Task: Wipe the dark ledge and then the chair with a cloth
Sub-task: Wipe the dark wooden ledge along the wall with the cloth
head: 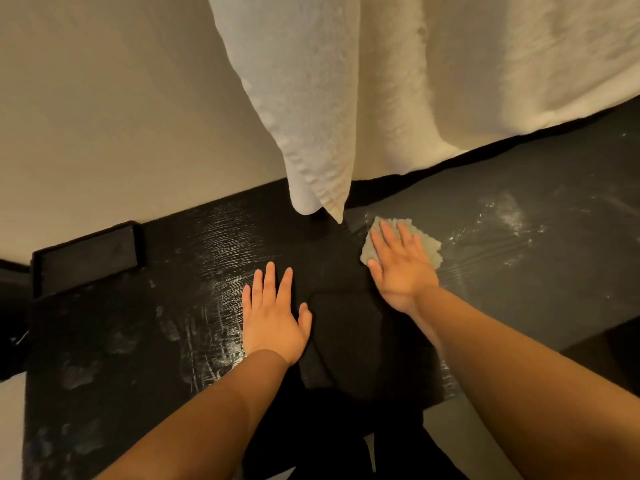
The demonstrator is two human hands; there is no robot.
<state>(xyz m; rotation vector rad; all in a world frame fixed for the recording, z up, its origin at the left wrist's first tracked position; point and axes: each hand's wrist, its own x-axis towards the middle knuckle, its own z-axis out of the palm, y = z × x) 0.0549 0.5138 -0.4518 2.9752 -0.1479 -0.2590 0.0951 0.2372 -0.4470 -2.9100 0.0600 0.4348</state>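
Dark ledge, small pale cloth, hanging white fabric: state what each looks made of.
The dark ledge looks like black-stained or painted wood, semi-gloss: fine grain ridges catch the light. The small pale greenish cloth seems microfibre or terry: fuzzy, nubbly edge. The hanging white fabric is probably a woven cotton cover: puckered raised pattern, soft folds.

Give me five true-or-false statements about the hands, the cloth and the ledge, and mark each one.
1. The right hand lies flat on the cloth. True.
2. The left hand holds a second cloth. False: it rests bare and flat on the ledge.
3. White fabric hangs above the ledge. True.
4. The cloth is bright red. False: it is pale grey-green.
5. Whitish smears show on the ledge to the right of the cloth. True.
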